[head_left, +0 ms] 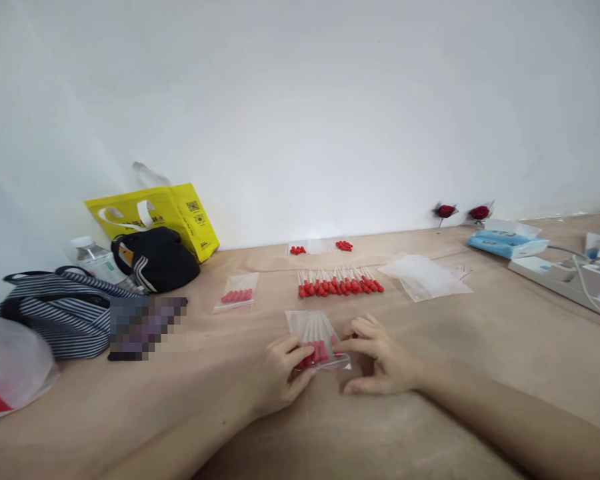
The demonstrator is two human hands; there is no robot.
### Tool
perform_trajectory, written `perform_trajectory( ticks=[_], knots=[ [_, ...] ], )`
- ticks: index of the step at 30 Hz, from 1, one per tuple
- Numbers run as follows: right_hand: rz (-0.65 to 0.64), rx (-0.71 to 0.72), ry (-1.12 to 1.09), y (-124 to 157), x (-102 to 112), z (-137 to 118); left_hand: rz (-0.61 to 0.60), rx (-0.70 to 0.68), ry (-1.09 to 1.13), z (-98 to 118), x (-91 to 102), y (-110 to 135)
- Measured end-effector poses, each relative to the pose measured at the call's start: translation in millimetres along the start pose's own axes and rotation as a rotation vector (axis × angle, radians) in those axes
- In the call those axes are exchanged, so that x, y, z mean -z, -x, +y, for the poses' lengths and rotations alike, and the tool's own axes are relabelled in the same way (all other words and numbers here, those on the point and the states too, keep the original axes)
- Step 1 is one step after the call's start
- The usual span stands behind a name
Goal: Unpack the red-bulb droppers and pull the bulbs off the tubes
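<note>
A clear zip bag (311,325) lies flat on the table in front of me, with several pale sticks with red tips inside it. At its lower left corner my left hand (280,373) grips the bag, fingers over the red tips and thumb by the zip edge. My right hand (377,360) rests at the bag's right side, its index fingertip touching a red tip through the plastic and its thumb spread away. Just beyond lies a row of loose red-tipped sticks (340,285). To the left is another filled zip bag (237,293).
Flat plastic bags (430,277) are piled at right, near a blue tissue pack (507,241) and a power strip (565,277). More bagged red tips (344,246) lie by the wall. A yellow bag (195,220), black cap (163,260) and striped bag (75,307) stand left.
</note>
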State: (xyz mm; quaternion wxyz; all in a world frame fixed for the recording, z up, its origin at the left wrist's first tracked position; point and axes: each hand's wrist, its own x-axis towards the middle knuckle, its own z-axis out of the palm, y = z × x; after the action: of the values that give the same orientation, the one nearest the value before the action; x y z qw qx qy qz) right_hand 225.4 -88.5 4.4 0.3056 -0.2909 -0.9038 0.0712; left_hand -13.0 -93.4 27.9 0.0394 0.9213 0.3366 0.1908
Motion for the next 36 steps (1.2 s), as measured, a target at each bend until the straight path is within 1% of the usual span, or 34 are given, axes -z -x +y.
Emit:
perform_trajectory(
  ticks=[2,3,4,6,8,10,11,13,16,18,20,22,24,26,28,31,33,36],
  knots=[
    [-0.048,-0.038,-0.017,-2,-3,-3,-0.011,0.010,0.025,4,-5.7,-10],
    [-0.044,-0.071,-0.023,-3,-4,-2,-0.021,-0.003,0.048,5,-6.5,-15],
    [-0.021,-0.111,-0.027,-3,-5,2,-0.030,-0.032,0.075,4,-6.2,-21],
    [0.063,-0.214,-0.023,-3,-7,11,-0.057,-0.134,0.117,0,-3.7,-31],
    [0.151,-0.336,-0.003,-2,-9,20,-0.114,-0.243,0.138,-6,-1.8,-39],
    [0.185,-0.450,0.022,-2,-11,26,-0.183,-0.258,0.146,-12,-3.3,-44],
    [0.174,-0.492,0.031,-3,-11,27,-0.204,-0.229,0.151,-13,-5.7,-44],
    [0.119,-0.536,0.043,-6,-13,28,-0.197,-0.130,0.172,-14,-13.2,-42],
    [0.063,-0.575,0.016,-14,-16,26,-0.104,0.010,0.192,-7,-25.9,-37],
    [0.046,-0.629,-0.034,-21,-18,24,-0.027,0.076,0.174,-1,-30.6,-35],
    [0.025,-0.682,-0.080,-27,-21,24,0.024,0.114,0.134,5,-30.4,-36],
    [0.002,-0.704,-0.100,-30,-23,24,0.036,0.142,0.094,8,-26.4,-40],
    [0.002,-0.705,-0.089,-31,-24,24,0.032,0.166,0.073,5,-22.0,-47],
    [0.022,-0.704,-0.060,-30,-25,23,0.039,0.200,0.093,-2,-20.9,-55],
    [0.036,-0.695,-0.034,-28,-25,21,0.042,0.230,0.172,-11,-24.3,-62],
    [0.021,-0.669,-0.017,-28,-23,18,0.047,0.233,0.384,-23,-33.9,-68],
    [0.006,-0.657,-0.021,-28,-22,17,0.070,0.226,0.520,-27,-39.2,-68],
    [-0.020,-0.634,-0.076,-29,-20,17,0.089,0.266,0.656,-27,-42.1,-68]
  ],
)
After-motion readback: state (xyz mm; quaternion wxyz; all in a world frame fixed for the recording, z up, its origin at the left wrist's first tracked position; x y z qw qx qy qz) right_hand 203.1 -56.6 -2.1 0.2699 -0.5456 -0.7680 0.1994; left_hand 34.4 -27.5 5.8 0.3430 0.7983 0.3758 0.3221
